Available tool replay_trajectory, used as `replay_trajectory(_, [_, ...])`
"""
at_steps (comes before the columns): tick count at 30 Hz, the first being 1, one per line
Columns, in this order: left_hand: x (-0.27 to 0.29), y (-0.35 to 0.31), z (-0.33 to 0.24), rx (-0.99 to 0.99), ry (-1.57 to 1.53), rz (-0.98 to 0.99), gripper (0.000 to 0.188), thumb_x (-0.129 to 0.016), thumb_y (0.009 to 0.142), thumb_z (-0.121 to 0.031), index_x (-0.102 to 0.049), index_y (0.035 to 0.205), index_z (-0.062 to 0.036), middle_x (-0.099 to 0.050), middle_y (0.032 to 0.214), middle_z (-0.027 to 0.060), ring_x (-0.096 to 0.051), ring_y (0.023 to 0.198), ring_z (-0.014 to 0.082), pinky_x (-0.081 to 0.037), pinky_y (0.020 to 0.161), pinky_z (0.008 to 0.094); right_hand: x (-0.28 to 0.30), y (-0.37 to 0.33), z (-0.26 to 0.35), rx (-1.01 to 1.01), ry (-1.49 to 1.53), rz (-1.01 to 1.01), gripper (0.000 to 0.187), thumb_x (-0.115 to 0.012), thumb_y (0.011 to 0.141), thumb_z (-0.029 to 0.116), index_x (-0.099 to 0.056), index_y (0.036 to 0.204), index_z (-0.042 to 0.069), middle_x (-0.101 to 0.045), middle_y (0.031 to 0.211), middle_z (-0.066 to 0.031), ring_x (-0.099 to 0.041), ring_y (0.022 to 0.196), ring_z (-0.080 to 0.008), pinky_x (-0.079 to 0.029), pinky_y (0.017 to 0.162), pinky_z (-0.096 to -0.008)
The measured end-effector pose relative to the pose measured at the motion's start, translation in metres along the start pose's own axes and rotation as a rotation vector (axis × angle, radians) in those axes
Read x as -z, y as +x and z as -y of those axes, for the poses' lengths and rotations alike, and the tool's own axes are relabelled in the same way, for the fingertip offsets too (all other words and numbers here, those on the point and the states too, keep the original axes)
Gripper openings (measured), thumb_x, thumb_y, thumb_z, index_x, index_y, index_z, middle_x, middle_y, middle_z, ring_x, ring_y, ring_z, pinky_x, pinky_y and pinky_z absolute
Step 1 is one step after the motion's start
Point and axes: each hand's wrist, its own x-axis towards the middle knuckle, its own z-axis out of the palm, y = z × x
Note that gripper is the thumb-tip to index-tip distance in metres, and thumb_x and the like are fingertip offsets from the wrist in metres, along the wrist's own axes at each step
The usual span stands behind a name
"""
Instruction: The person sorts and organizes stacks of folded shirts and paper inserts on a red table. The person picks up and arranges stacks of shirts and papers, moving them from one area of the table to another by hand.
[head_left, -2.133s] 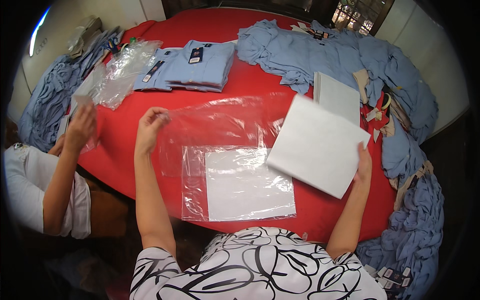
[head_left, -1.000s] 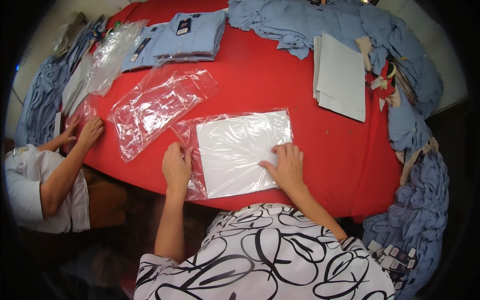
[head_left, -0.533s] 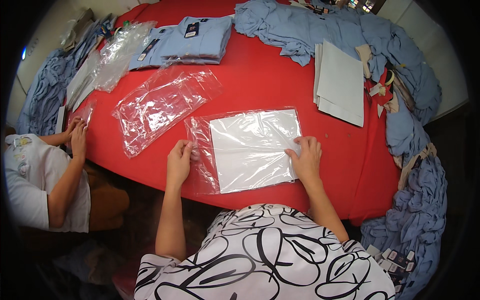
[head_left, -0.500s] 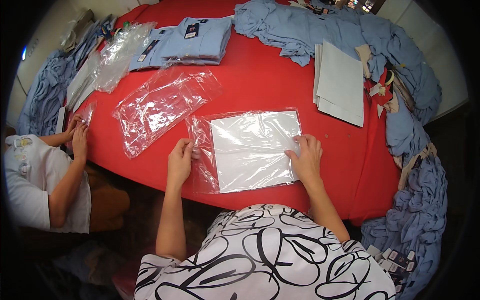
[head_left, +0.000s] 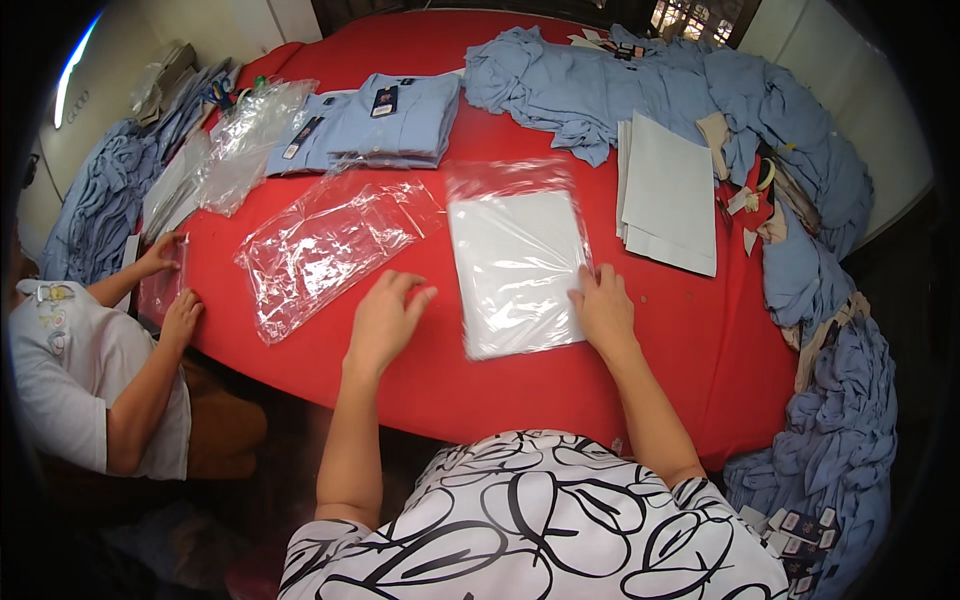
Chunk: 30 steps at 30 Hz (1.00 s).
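A clear plastic bag [head_left: 510, 178] with a white board or sheet [head_left: 515, 275] inside lies in front of me, its see-through end pointing away. My right hand [head_left: 605, 312] pinches the bag's right edge, thumb on top. My left hand [head_left: 385, 318] is off to the left of the bag, holding nothing, with its fingers bent and apart. Farther left, another clear plastic bag [head_left: 325, 260] lies flat without a sheet in it. Beyond it sit folded light-blue shirts [head_left: 395, 125] with dark tags.
A stack of white sheets [head_left: 668, 195] lies on the red cloth [head_left: 480, 400] at the right. Heaped blue garments [head_left: 600, 80] line the far and right edges. More clear bags [head_left: 250, 140] lie at the far left. At the left, a co-worker's hands [head_left: 165, 260] hold a clear bag.
The bag with the white sheet has turned about a quarter turn and slid slightly away. My left hand has let go of it. The co-worker's hands have moved apart.
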Motion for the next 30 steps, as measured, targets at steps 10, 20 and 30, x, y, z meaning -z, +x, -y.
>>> replay_trajectory(10, [-0.063, -0.018, 0.009, -0.071, 0.195, -0.074, 0.049, -0.072, 0.081, -0.031, -0.062, 0.126, -0.0137, -0.047, 0.138, 0.012, -0.039, 0.128, 0.0343, -0.03, 0.106, 0.0509, -0.003, -0.008, -0.003, 0.312, 0.134, -0.173, 0.023, -0.061, 0.087, 0.013, -0.067, 0.108, 0.005, -0.061, 0.114, -0.0126, -0.054, 0.106, -0.0313, -0.044, 0.091, -0.0418])
replay_trajectory(20, [-0.033, -0.027, 0.056, -0.055, 0.356, -0.165, 0.049, -0.071, 0.08, -0.016, -0.06, 0.128, -0.0118, -0.041, 0.145, 0.0138, -0.034, 0.133, 0.0387, -0.029, 0.108, 0.0504, -0.035, 0.045, 0.013, 0.224, 0.205, -0.136, 0.043, -0.072, 0.081, 0.028, -0.06, 0.113, 0.003, -0.058, 0.105, -0.0146, -0.053, 0.102, -0.0337, -0.044, 0.088, -0.0433])
replay_trajectory(30, [-0.086, -0.042, 0.026, -0.087, 0.28, -0.164, 0.062, -0.062, 0.089, -0.039, -0.047, 0.139, -0.0056, -0.035, 0.148, 0.0193, -0.027, 0.14, 0.037, -0.021, 0.114, 0.0514, -0.03, 0.01, -0.029, -0.012, 0.046, -0.254, 0.024, -0.065, 0.087, 0.02, -0.059, 0.103, 0.003, -0.057, 0.098, -0.0117, -0.054, 0.095, -0.0324, -0.044, 0.085, -0.0433])
